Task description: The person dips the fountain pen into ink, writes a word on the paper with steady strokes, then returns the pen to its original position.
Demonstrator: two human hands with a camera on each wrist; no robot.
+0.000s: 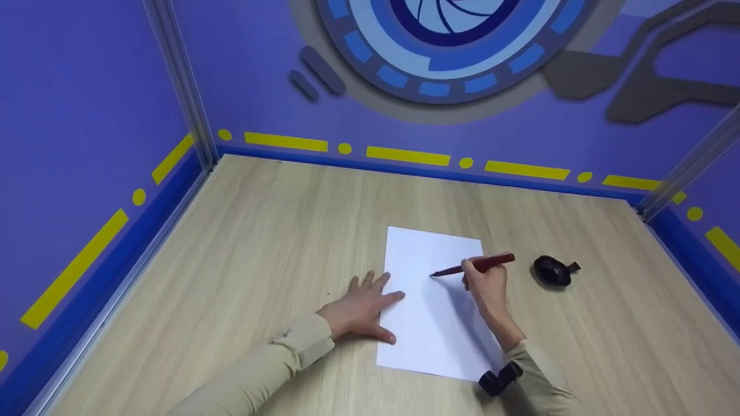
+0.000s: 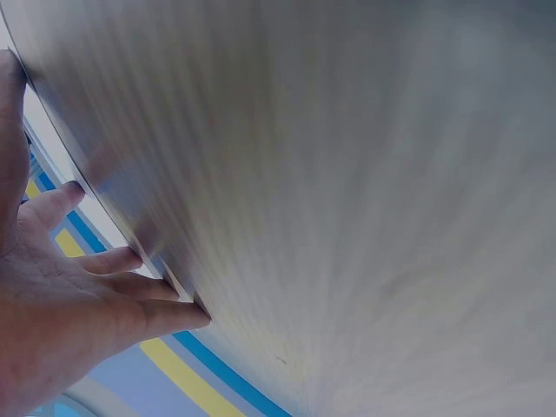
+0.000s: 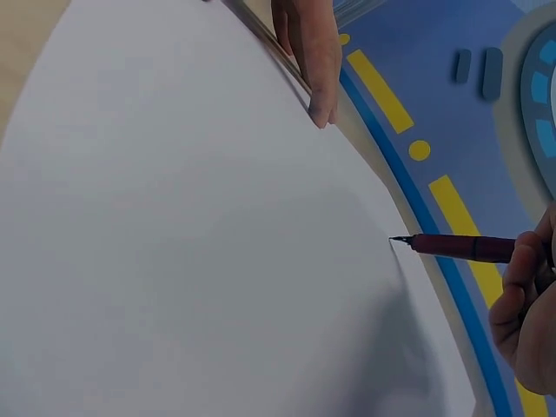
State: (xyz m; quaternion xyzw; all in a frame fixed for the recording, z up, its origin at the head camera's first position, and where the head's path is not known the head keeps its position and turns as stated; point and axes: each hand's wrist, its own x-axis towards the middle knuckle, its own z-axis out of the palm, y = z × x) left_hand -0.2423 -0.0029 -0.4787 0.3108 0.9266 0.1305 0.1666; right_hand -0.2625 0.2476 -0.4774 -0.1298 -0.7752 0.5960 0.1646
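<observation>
- Pen (image 1: 490, 261) is pinched in the fingers of the right hand (image 1: 487, 288), its tip seemingly touching the white paper sheet (image 1: 428, 323) under them; I judge a stroke is in hand.
- Left hand (image 1: 361, 306) has its fingers spread, lapping the sheet's left edge; I'd say the next move calls for steady pressure there while the tip travels.
- Sheet's far edge lies just beyond the pinching fingers.
- Wood tabletop (image 1: 277, 242) gives me room outward from the left fingers; right of the pinching fingers, a black oval object (image 1: 552, 271) limits wide swings.
</observation>
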